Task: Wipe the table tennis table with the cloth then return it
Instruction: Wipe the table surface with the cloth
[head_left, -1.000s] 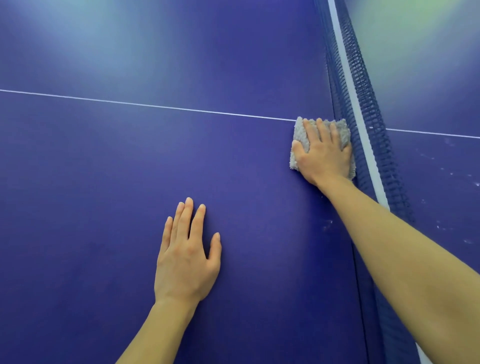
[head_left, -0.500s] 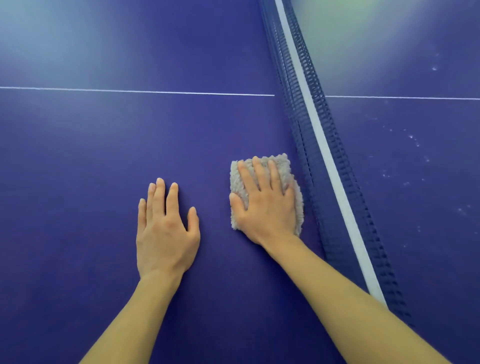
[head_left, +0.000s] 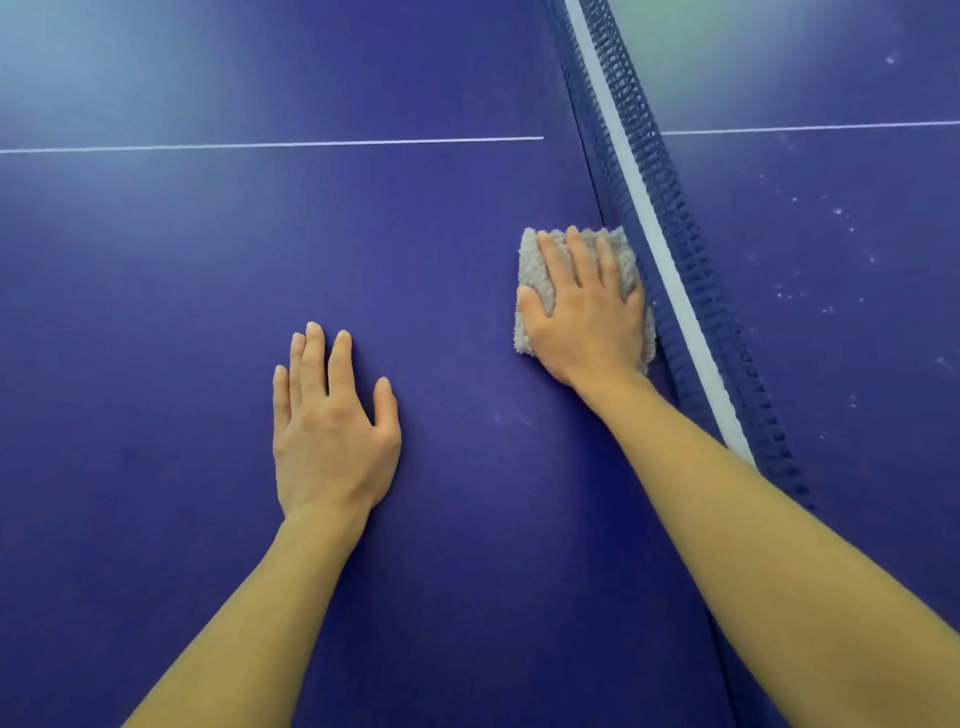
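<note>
The right hand (head_left: 587, 317), fingers flat on the cloth (head_left: 535, 260), has pushed it back against the net (head_left: 670, 270). The left hand (head_left: 332, 431) rests flat and empty on the worktop (head_left: 156, 312). Wiping looks midway.

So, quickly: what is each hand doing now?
Left hand: open, flat on the table.
Right hand: open, fingers straight, pressing the cloth.

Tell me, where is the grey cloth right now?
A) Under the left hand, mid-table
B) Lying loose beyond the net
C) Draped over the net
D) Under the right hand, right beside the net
D: the right hand presses flat on the cloth right beside the net, while the left hand rests on bare table.
</note>
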